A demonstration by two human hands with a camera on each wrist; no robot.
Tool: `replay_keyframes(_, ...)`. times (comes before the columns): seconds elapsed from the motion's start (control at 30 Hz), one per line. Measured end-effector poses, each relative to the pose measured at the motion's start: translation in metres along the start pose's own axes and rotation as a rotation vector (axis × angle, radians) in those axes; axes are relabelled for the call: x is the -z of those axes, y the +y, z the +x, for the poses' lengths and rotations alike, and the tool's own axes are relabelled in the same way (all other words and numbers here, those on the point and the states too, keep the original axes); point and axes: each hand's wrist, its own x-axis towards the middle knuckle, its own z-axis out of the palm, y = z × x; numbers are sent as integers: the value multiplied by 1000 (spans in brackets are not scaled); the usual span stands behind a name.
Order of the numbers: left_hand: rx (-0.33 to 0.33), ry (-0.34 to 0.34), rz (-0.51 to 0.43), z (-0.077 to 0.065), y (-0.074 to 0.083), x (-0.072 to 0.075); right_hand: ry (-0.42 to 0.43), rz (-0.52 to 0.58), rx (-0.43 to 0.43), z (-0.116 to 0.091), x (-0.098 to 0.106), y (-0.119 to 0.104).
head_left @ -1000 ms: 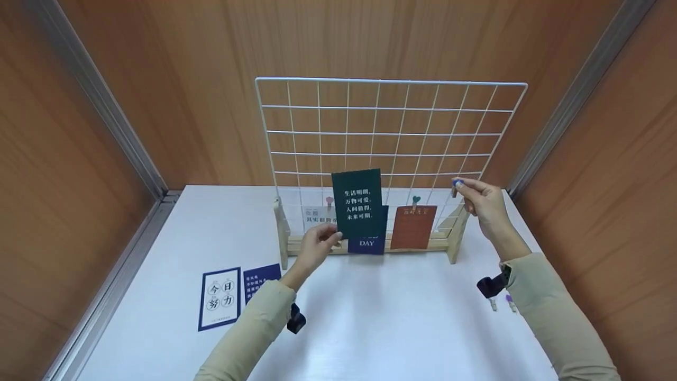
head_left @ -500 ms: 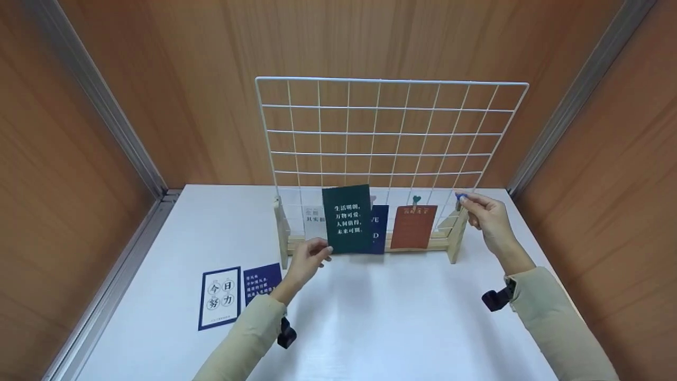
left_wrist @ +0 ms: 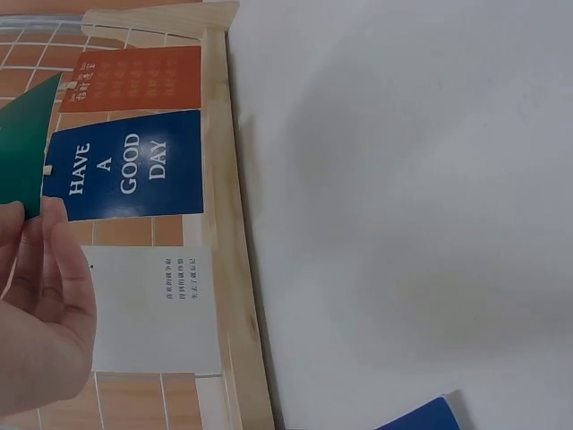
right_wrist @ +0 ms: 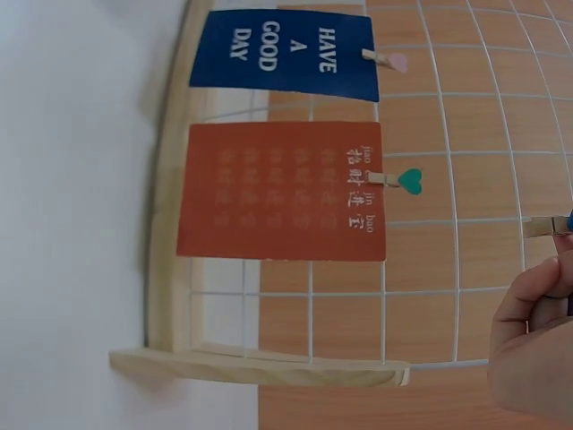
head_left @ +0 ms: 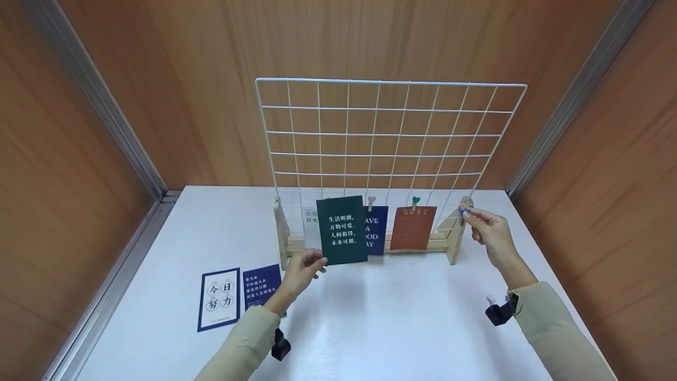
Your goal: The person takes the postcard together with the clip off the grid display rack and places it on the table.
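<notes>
My left hand (head_left: 301, 272) pinches a dark green card (head_left: 342, 230) with white characters by its lower left corner. The card is upright in front of the wire grid (head_left: 394, 135) and overlaps a white card (left_wrist: 154, 309) and a blue "HAVE A GOOD DAY" card (left_wrist: 125, 166). In my right hand (head_left: 492, 230), thumb and fingers pinch a small wooden clothespin (right_wrist: 544, 227) with a blue top, near the stand's right end. An orange-red card (right_wrist: 282, 191) hangs on the grid by a clothespin with a green heart (right_wrist: 410, 181).
The grid stands in a wooden base (right_wrist: 260, 365) on the white table (head_left: 391, 323). A blue-bordered card (head_left: 219, 299) and a dark blue card (head_left: 261, 286) lie at the left. Wooden panels (head_left: 338, 42) enclose the table at the back and sides.
My left hand has moved down and to the left with the green card, uncovering more of the blue card. My right hand has come down slightly with the clothespin.
</notes>
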Motion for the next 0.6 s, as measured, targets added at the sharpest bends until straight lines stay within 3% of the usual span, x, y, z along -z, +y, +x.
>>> replay_keyframes(0.6,124,4,-19,-20,-26,5,29,-76,-92,-14,17,32)
